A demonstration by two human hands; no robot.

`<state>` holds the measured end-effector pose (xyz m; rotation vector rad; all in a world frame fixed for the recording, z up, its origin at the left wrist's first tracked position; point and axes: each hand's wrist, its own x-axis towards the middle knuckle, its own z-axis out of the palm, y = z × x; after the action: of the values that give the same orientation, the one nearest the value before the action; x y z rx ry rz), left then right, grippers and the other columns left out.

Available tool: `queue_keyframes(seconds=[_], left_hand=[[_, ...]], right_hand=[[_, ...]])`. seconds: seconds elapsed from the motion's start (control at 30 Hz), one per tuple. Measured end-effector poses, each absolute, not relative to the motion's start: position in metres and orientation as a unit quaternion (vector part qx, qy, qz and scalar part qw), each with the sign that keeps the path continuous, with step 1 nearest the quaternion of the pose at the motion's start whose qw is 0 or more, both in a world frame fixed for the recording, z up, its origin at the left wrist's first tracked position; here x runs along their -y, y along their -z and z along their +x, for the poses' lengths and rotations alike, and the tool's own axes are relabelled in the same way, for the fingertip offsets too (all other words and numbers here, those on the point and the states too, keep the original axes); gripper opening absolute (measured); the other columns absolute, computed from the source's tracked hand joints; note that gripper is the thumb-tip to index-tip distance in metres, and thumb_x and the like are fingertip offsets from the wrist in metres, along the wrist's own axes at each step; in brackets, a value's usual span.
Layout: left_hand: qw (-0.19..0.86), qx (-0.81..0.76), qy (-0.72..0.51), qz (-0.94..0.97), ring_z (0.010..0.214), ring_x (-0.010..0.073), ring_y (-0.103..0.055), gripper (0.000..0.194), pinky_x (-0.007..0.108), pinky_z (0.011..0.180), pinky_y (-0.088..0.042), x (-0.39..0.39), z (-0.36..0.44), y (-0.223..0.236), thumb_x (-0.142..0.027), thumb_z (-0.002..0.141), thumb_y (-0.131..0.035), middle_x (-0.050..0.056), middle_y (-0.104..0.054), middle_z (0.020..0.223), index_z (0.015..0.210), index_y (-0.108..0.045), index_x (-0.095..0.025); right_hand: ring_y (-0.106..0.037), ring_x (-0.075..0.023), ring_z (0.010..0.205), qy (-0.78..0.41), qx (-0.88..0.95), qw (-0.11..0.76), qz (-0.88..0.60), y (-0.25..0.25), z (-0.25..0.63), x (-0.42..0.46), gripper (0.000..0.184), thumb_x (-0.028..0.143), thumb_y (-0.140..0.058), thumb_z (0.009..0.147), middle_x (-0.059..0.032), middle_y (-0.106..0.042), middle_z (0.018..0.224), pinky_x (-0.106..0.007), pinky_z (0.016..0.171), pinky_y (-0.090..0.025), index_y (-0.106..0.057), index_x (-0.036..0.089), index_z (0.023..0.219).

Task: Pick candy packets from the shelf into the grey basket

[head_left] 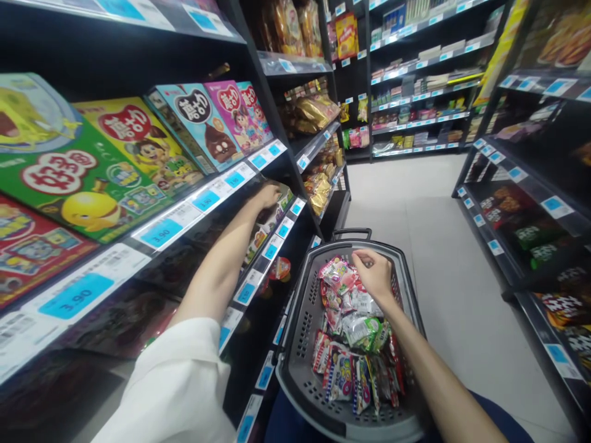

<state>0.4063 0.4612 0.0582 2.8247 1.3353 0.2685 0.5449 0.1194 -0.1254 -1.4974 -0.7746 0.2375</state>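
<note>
My left hand [268, 195] reaches into a lower shelf on the left, over small snack boxes [257, 245] standing in a row. Its fingers bend down among them and are partly hidden, so I cannot tell if it grips one. Over the far end of a grey shopping basket [295, 351] is my right hand [373, 271], closed, with thumb and forefinger curled together. Whatever may be in it is hidden. Beneath it in the basket lie pink candy packets [339, 277], a green and white packet [362, 331] and several small snack bags [340, 374].
Larger biscuit boxes [138, 144] line the shelf above my left arm. Gold-wrapped packages [318, 191] sit on the shelves beyond. A grey tiled aisle [415, 203] runs to stocked back shelves [422, 114]. Another shelf unit [521, 203] borders the right side.
</note>
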Motion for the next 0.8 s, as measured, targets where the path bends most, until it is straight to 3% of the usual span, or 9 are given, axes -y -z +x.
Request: queue_keyframes(seconds=[0.1,0.23,0.4,0.6,0.7,0.8], left_hand=[[-0.039,-0.471,-0.014,0.881,0.114,0.0304,-0.068,0.048,0.033,0.101,-0.05,-0.461,0.41,-0.054,-0.036,0.098,-0.043,0.025,-0.074,0.116,0.107,-0.076,-0.002],[-0.09,-0.503,0.038,0.859,0.122,0.0341,-0.067,0.063,0.034,0.098,-0.051,-0.458,0.413,-0.056,-0.046,0.101,-0.035,0.03,-0.069,0.127,0.114,-0.074,0.001],[-0.129,-0.483,0.06,0.864,0.119,0.0326,-0.067,0.055,0.035,0.097,-0.053,-0.443,0.412,-0.064,-0.04,0.099,-0.04,0.026,-0.071,0.125,0.119,-0.073,-0.001],[-0.187,-0.379,-0.045,0.905,0.139,0.038,-0.045,0.046,0.051,0.117,-0.036,-0.412,0.42,-0.064,-0.023,0.096,-0.039,0.022,-0.059,0.14,0.126,-0.07,-0.007],[-0.221,-0.27,-0.121,0.929,0.133,0.0403,-0.047,0.04,0.058,0.111,-0.036,-0.393,0.439,-0.055,-0.02,0.093,-0.043,0.022,-0.061,0.131,0.119,-0.071,-0.008],[-0.22,-0.17,-0.147,0.949,0.129,0.0389,-0.05,0.035,0.057,0.106,-0.038,-0.369,0.465,-0.039,-0.018,0.091,-0.047,0.022,-0.063,0.125,0.115,-0.07,-0.009]], right_hand=[[-0.073,-0.0231,0.08,-0.109,0.349,0.656,-0.66,0.124,0.544,-0.119,0.031,0.047,-0.062,0.08,-0.0055,-0.077,0.086,-0.037,0.083,-0.056,-0.076,0.02,0.085],[-0.073,-0.0225,0.08,-0.112,0.355,0.657,-0.656,0.122,0.544,-0.119,0.029,0.045,-0.062,0.08,-0.0056,-0.076,0.085,-0.036,0.081,-0.057,-0.076,0.02,0.084],[-0.072,-0.0215,0.078,-0.111,0.357,0.65,-0.662,0.117,0.547,-0.115,0.026,0.041,-0.062,0.081,-0.0059,-0.077,0.086,-0.034,0.08,-0.057,-0.076,0.019,0.084],[-0.072,-0.0192,0.081,-0.11,0.373,0.615,-0.686,0.111,0.55,-0.109,0.025,0.035,-0.061,0.085,-0.007,-0.077,0.09,-0.029,0.08,-0.057,-0.075,0.016,0.089],[-0.071,-0.0187,0.079,-0.103,0.395,0.58,-0.705,0.11,0.554,-0.097,0.024,0.034,-0.06,0.087,-0.0069,-0.077,0.09,-0.029,0.078,-0.056,-0.075,0.016,0.091],[-0.071,-0.019,0.079,-0.094,0.435,0.521,-0.728,0.112,0.563,-0.073,0.025,0.033,-0.058,0.09,-0.0048,-0.076,0.086,-0.029,0.077,-0.053,-0.076,0.017,0.099]])
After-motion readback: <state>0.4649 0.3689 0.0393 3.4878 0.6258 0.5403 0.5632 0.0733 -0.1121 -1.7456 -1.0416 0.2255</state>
